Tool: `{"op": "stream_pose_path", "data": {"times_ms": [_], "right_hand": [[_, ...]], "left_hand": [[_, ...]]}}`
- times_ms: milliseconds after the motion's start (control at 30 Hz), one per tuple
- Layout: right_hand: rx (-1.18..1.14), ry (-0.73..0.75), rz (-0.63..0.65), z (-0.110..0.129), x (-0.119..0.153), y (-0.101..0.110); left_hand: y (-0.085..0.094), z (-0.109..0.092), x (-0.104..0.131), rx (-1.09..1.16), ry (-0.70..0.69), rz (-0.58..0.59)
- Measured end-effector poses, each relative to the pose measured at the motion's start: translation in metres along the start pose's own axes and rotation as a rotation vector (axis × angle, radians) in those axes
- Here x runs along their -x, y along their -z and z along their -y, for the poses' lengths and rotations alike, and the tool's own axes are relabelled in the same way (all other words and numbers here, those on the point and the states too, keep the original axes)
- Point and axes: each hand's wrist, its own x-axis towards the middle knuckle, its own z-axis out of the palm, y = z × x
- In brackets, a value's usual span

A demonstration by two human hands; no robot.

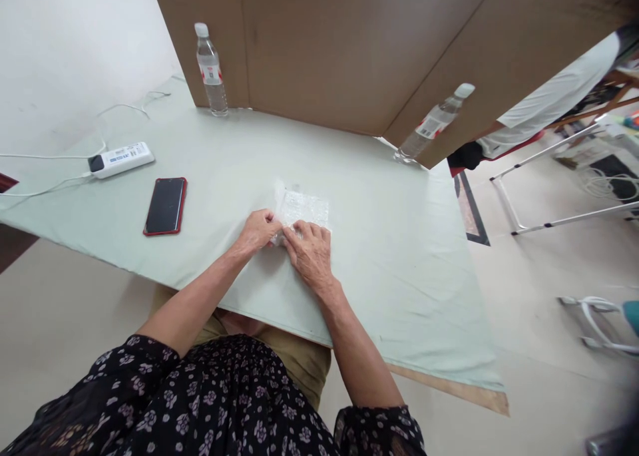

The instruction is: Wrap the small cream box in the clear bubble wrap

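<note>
A small sheet of clear bubble wrap lies on the cloth-covered table in front of me. My left hand is closed in a pinch on its near left corner, where the plastic is bunched up. My right hand bears down on the near edge of the wrap, its thumb and curled fingers gripping the plastic close to the left fingertips. A speck of red shows under the left fingers, too small to name. Whatever lies beneath the hands is hidden.
A phone in a red case and a white power strip with cables lie to the left. Two water bottles, one left and one right, stand against a tall cardboard screen. Beyond it, at right, is a person's white sleeve.
</note>
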Motion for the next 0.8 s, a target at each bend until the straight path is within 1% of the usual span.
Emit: {"op": "stream_pose_path", "data": {"times_ms": [233, 333, 533, 600, 700, 767, 800], "right_hand": [[0.007, 0.017, -0.013, 0.0003, 0.0005, 0.0039], [-0.007, 0.004, -0.019, 0.0004, 0.0007, 0.0043], [0.012, 0.025, -0.043, -0.0002, 0.0020, 0.0025], [0.000, 0.021, -0.041, -0.0004, 0.0023, 0.0020], [-0.055, 0.011, -0.040, -0.0021, 0.0023, 0.0014], [-0.129, 0.013, -0.037, -0.0054, 0.0022, 0.0020], [-0.180, 0.015, -0.035, -0.0081, 0.0023, 0.0029]], "left_hand": [[0.0003, -0.0045, 0.0023, 0.097, -0.002, 0.032], [-0.0007, -0.0051, 0.0013, 0.125, -0.008, 0.021], [-0.0025, -0.0053, 0.0001, 0.153, -0.011, -0.004], [-0.0012, -0.0064, 0.0011, 0.172, -0.020, 0.031], [0.0020, -0.0084, 0.0022, 0.204, -0.018, 0.136], [0.0029, -0.0084, 0.0025, 0.168, -0.004, 0.181], [0.0025, -0.0076, 0.0026, 0.118, -0.021, 0.187]]}}
